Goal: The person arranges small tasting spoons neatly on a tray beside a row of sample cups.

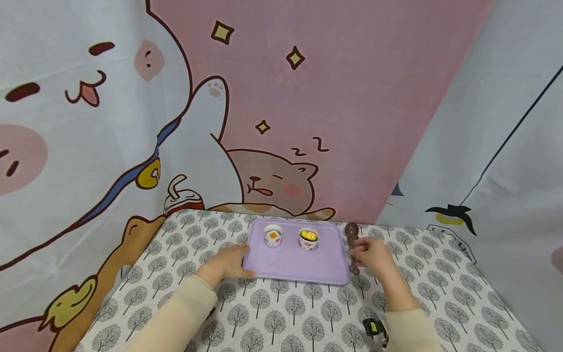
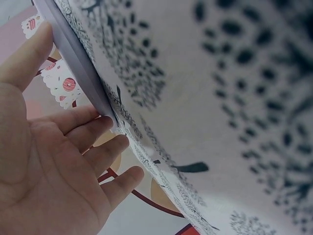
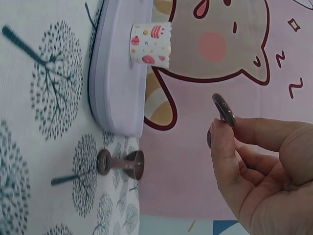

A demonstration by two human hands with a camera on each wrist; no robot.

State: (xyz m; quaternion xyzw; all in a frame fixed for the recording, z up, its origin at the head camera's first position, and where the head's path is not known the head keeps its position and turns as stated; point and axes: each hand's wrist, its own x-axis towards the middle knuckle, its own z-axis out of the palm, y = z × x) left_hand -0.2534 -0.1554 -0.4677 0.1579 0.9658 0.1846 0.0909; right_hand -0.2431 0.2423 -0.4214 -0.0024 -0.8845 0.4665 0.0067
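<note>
My right hand [image 1: 371, 255] pinches a brown measuring spoon [image 3: 224, 108] between thumb and fingers, above the table beside the tray. In the head view, a round brown bowl [image 1: 351, 230] shows beyond the fingertips. A second brown measuring spoon [image 3: 120, 163] lies on the cloth near the tray's front right corner. At the left end of the lilac tray [image 1: 281, 268], my left hand [image 1: 226, 263] touches the rim with fairly straight fingers, its thumb at the front corner. Two printed paper cups stand on the tray: one [image 1: 272, 239] topped white and orange, the other [image 1: 308, 243] yellow.
A white cloth [image 1: 295, 305] with grey tree prints covers the table. Behind it hangs a pink and white cartoon curtain [image 1: 343, 122], with more fabric along both sides. A small black device [image 1: 373, 326] sits at the right wrist.
</note>
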